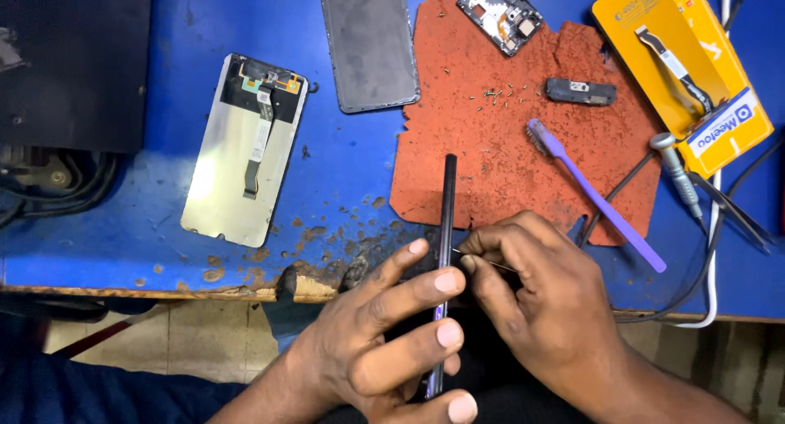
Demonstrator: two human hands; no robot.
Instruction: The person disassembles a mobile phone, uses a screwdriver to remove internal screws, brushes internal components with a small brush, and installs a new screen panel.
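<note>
My left hand [392, 334] grips a thin dark phone frame [446, 219] held edge-on, its far end pointing at the red mat [491, 154]. My right hand [540, 301] pinches a fine metal pin [482, 260] whose tip touches the side edge of the phone frame. Both hands hover over the front edge of the worn blue workbench [343, 170].
A phone display [245, 150] lies back side up with its ribbon cable at left, a dark back cover [370, 44] behind it. On the mat are several tiny screws [500, 95], a circuit part [500, 11], a small black piece [580, 91] and a purple toothbrush [593, 191]. A yellow package [683, 60], screwdriver [677, 170] and cables lie at right.
</note>
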